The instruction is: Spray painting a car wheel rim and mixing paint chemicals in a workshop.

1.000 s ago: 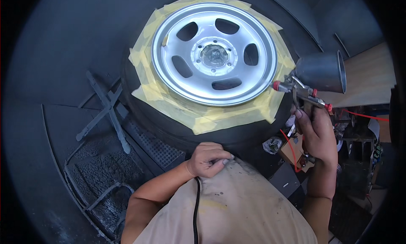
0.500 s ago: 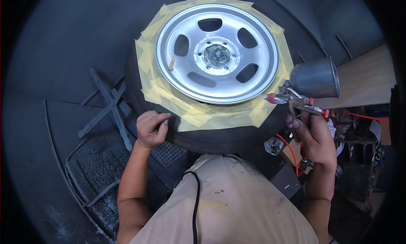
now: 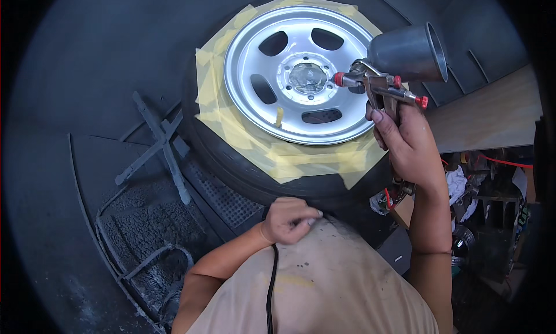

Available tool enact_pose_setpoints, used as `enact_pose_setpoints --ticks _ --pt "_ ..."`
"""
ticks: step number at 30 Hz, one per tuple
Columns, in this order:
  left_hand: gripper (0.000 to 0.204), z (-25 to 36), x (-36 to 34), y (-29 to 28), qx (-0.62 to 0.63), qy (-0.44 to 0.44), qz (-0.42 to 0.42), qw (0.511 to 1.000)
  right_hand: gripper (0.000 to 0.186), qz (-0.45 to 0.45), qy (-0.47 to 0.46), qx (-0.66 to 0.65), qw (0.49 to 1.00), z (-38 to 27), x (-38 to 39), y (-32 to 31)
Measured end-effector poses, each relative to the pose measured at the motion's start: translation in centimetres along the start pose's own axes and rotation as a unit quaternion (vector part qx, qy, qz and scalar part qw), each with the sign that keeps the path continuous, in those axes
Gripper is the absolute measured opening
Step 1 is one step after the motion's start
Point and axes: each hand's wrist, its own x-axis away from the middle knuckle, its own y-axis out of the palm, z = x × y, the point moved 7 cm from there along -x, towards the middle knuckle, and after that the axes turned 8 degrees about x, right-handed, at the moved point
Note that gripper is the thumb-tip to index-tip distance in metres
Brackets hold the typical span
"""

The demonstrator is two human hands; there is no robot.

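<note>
A silver wheel rim lies face up in a dark tyre, and yellow masking tape and paper cover the sidewall around it. My right hand grips a spray gun by its handle. The gun's red-ringed nozzle points left over the rim's hub, and its grey cup is tilted, hiding the rim's right side. My left hand is at the tyre's near edge in front of my shirt, fingers curled in; no object shows in it. A taped valve stem stands on the rim's near side.
A paint-coated cross-shaped stand is on the left, with a perforated dark mat beside it. Cluttered shelving and a wooden board lie to the right, and a red hose runs near my right forearm.
The wheel has turned counterclockwise, carrying the valve stem from the left to the near side. My left hand moved right along the tyre edge. The spray gun rose up and left over the rim.
</note>
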Motion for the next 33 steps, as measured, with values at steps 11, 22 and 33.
enact_pose_setpoints --ticks 11,22,33 --pt "0.038 -0.7 -0.4 -25.5 -0.453 0.003 0.114 0.884 0.017 0.071 0.003 -0.017 0.997 -3.6 -7.3 4.9" --pt "0.045 -5.6 7.4 -24.1 -0.455 -0.055 0.087 0.885 0.018 0.096 0.025 -0.001 0.995 -6.2 -13.5 12.8" --pt "0.032 -13.8 4.9 -46.1 -0.445 0.039 0.073 0.892 0.018 0.050 0.039 -0.050 0.997 -6.5 -21.2 26.0"
